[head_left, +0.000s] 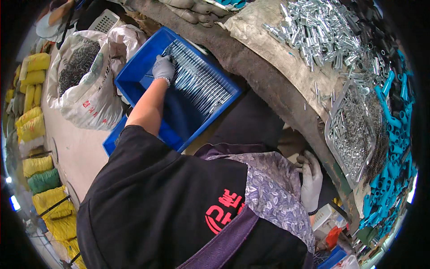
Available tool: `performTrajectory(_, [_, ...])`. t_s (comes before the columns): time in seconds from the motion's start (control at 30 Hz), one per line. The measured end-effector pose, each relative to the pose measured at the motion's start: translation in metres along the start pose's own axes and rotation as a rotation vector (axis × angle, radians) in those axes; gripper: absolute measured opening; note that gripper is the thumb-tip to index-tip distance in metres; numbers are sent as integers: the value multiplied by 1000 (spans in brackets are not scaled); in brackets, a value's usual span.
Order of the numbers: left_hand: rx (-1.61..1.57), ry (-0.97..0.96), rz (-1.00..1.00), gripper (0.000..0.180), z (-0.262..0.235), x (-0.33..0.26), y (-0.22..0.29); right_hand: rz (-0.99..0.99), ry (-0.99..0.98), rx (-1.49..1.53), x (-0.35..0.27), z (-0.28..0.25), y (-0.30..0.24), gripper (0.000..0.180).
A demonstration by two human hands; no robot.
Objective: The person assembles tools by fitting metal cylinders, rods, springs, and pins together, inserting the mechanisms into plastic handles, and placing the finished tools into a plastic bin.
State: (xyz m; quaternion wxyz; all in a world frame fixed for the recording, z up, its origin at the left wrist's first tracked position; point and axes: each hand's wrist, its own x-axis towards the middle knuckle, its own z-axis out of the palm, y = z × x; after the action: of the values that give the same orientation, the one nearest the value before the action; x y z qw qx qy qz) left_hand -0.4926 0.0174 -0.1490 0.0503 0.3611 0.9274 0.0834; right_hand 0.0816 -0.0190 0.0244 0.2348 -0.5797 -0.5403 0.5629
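Observation:
My left hand [163, 67], in a grey glove, reaches out into a blue plastic crate [134, 80] on my left. Its fingers curl over the far end of a row of thin shiny metal rods [199, 87] laid side by side in the crate. My right hand [310, 179], also gloved, rests low against the edge of the worn workbench [268, 85]. Its fingers are loosely bent and nothing shows in them. It lies just left of a metal tray [345, 134] filled with small silver parts.
A heap of silver metal fittings [322, 31] covers the bench top, with teal plastic tubes [394, 148] along its right side. A white sack of dark metal pieces [83, 76] stands beside the crate. Yellow and green sacks [38, 148] line the floor at the left.

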Motion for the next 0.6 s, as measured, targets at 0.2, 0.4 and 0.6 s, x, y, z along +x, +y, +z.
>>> performTrajectory(0.2, [-253, -82, 431, 19, -106, -115, 40, -399, -367, -300, 18, 32, -41, 46])
performTrajectory(0.4, [-551, -397, 790, 15, -159, -259, 134, -766, -296, -428, 36, 84, -59, 37])
performTrajectory(0.6, [-599, -438, 915, 16, -161, -303, 188, -491, -144, -332, -9, 45, -31, 27])
